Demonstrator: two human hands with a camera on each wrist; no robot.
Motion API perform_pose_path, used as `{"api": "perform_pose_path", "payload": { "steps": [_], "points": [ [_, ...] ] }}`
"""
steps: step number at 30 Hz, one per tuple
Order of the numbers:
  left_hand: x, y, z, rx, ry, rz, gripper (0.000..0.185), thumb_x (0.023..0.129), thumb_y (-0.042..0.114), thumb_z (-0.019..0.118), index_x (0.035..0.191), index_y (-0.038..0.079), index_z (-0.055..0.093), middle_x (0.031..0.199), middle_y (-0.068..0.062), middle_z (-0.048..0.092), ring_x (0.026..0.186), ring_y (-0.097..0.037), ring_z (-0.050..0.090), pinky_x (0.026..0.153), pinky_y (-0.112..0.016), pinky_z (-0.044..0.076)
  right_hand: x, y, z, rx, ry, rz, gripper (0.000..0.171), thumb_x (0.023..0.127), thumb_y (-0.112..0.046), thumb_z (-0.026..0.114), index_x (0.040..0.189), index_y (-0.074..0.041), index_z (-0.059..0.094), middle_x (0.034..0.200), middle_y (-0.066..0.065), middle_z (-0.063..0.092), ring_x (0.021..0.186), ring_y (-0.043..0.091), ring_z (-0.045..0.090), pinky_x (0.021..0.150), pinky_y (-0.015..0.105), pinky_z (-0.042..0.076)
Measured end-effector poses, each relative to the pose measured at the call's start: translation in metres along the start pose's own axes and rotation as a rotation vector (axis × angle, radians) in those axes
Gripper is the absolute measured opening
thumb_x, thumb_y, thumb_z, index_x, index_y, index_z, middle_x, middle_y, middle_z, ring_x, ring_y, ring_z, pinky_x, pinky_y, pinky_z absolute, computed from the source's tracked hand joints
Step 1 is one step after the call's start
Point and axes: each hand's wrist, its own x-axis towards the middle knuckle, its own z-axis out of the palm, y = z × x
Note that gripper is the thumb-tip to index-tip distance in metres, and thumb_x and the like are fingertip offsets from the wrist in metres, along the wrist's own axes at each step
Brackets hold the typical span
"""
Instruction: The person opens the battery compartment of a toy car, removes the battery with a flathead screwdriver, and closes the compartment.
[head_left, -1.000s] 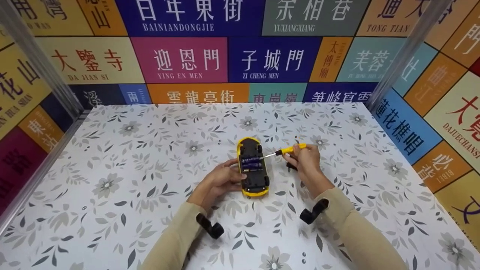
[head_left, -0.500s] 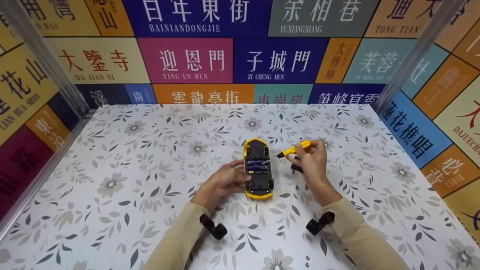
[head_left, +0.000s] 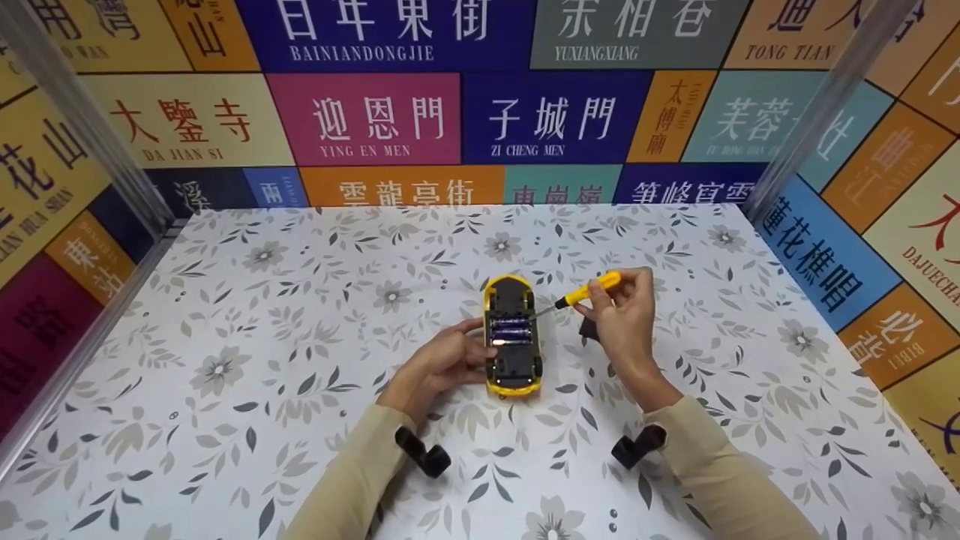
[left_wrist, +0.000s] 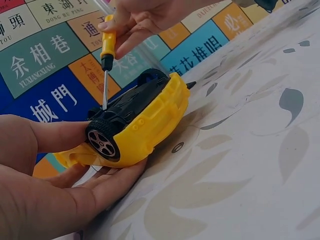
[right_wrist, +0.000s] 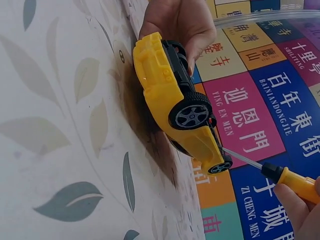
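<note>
Near the middle of the floral table (head_left: 300,300), a yellow toy car (head_left: 512,341) lies upside down, batteries exposed. The left hand (head_left: 442,364) clasps its side; the right hand (head_left: 622,319) pinches a yellow screwdriver (head_left: 583,292), tip at the battery bay. This looks like prying a cell loose, which calls for gentle levering.

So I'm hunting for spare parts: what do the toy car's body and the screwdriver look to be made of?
Toy car: body looks like moulded yellow plastic, smooth with a slight sheen; black underside and tyres are probably plastic too. Screwdriver: thin bright shaft that looks like metal, with a glossy yellow handle and black collar, likely plastic.
</note>
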Motion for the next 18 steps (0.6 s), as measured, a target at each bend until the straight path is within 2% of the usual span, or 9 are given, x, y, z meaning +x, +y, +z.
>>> {"api": "perform_pose_path", "payload": {
  "steps": [8,13,18],
  "points": [
    [0.0002,0.0011,0.0007,-0.003,0.0,-0.017,0.069,0.091,-0.006,0.054,0.154,0.014,0.034,0.145,-0.019,0.055,0.097,-0.024,0.071,0.098,-0.052,0.055,-0.0032,-0.0002,-0.0005,-0.015,-0.002,-0.023,0.028,0.099,-0.003,0.057,0.119,0.001,0.038,0.112,0.015,0.051,0.113,0.034,0.06,0.079,0.024,0.062],
    [-0.0005,0.0007,0.0017,0.006,-0.002,-0.014,0.067,0.091,-0.007,0.055,0.153,0.014,0.036,0.141,-0.02,0.059,0.091,-0.021,0.071,0.091,-0.048,0.058,-0.0045,0.0001,-0.0007,-0.02,0.003,-0.026,0.029,0.099,-0.005,0.057,0.12,0.003,0.038,0.111,0.015,0.052,0.111,0.031,0.061,0.079,0.024,0.062],
    [-0.0014,0.0003,0.0032,0.028,0.002,-0.004,0.067,0.091,-0.007,0.056,0.152,0.013,0.038,0.139,-0.02,0.061,0.09,-0.021,0.072,0.091,-0.049,0.058,-0.0062,0.0017,-0.0007,-0.042,0.022,-0.049,0.028,0.098,-0.001,0.058,0.119,0.003,0.039,0.109,0.014,0.054,0.1,0.019,0.065,0.078,0.025,0.062]
  ]
}}
